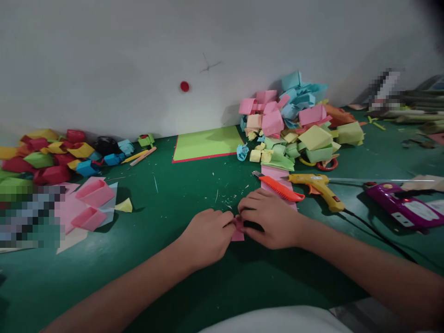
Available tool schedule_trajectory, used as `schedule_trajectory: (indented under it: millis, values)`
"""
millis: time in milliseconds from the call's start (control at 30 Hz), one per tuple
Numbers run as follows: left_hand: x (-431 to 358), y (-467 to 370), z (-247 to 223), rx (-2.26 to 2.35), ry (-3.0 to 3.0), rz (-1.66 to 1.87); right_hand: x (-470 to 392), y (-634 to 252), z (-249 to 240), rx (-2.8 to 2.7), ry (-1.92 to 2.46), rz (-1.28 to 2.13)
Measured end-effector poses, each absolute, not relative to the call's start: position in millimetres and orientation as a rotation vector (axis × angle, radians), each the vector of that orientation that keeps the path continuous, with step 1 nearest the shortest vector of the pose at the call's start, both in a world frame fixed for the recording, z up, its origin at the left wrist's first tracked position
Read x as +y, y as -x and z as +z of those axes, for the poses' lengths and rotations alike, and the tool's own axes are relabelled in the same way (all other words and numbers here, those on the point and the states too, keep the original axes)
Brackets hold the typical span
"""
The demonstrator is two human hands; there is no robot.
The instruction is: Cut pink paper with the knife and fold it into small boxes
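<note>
A small piece of pink paper [237, 236] lies at the front middle of the green table, between my two hands. My left hand [210, 236] has its fingers closed on the paper's left side. From the right, my right hand [270, 219] pinches the same paper, with its fingers bent and the thumb below. The fingers hide most of the paper. Just beyond my right hand, an orange cutter [281, 188] rests on a pink paper strip [275, 173].
A yellow glue gun [319, 186] with its cord and a purple power strip [405, 206] lie at the right. Folded papers [274, 122] are heaped behind. A green sheet [208, 143] lies by the wall. Colourful folded pieces [52, 155] and pink paper shapes [92, 206] are at left.
</note>
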State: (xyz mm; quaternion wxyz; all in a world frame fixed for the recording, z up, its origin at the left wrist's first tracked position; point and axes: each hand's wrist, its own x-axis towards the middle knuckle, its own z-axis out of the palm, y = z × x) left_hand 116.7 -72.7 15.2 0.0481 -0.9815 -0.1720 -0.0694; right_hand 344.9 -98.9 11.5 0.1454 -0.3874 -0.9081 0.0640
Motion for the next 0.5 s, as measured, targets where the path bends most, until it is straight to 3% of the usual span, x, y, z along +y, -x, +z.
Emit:
schedule_trajectory:
  millis: [500]
  values:
    - [-67.6,-115.1,13.5,-1.077,3.204,-0.504,-99.7,-338.3,1.4,-2.399,1.304,0.427]
